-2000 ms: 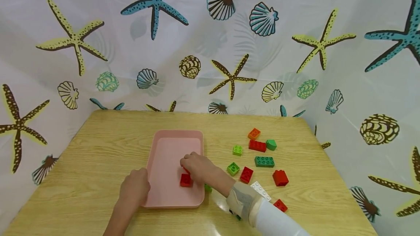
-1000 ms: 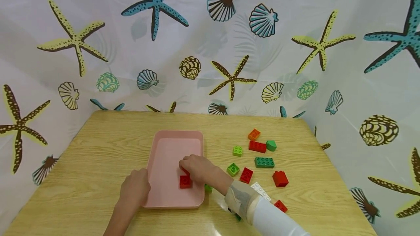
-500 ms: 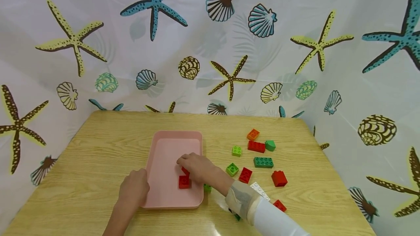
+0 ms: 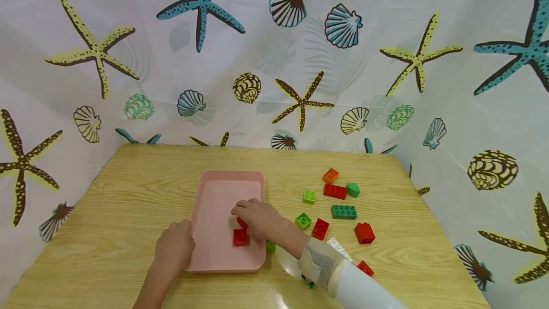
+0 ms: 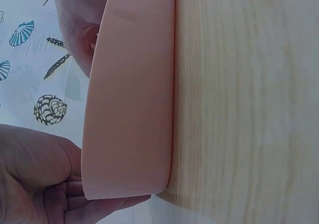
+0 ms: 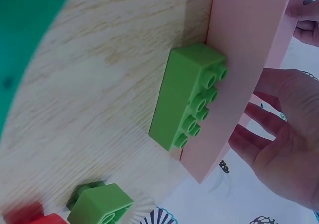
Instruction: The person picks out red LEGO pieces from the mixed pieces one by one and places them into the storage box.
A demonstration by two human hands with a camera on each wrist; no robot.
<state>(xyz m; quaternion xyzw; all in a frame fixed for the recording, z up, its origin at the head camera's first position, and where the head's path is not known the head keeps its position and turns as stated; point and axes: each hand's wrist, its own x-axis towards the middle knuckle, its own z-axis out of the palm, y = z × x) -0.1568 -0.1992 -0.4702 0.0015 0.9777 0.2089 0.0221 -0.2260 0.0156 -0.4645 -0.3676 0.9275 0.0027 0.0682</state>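
Basically static vs a sec ago: R hand (image 4: 259, 218) still over 2 red plastic bricks (image 4: 240, 238) in pink rectangular plastic tray (image 4: 216, 199), tips hidden, can't tell if gripping; L hand (image 4: 175, 246) holds tray's L rim. Prob no added progress.

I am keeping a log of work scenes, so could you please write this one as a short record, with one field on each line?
Left hand: holds the left edge of the pink tray
Right hand: reaches over the tray's right side; its grip is hidden
In the tray: two red bricks visible, one partly covered by the right hand
Right of the tray: orange brick, white brick, more red bricks and several green bricks
Surface: wood-grain table
Backdrop: white cloth with starfish and shell prints
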